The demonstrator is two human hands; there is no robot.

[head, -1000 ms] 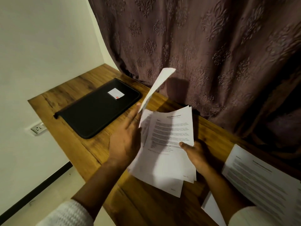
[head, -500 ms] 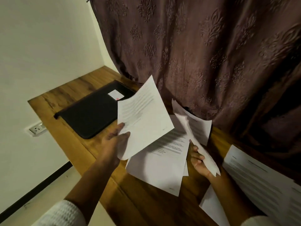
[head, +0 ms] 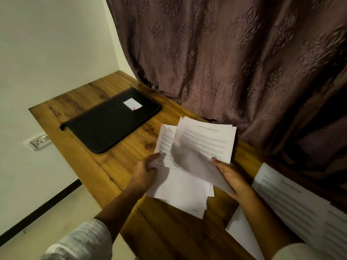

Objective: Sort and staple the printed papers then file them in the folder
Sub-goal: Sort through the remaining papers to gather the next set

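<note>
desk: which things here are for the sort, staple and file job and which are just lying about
For the job: loose papers, held by left hand and right hand; paper pile at right; black folder.
Just there: curtain; wall socket.

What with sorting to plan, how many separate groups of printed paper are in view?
2. One batch is gripped by the left hand and right hand at mid-desk; a second pile lies on the desk at far right. More may be off-frame.
</note>
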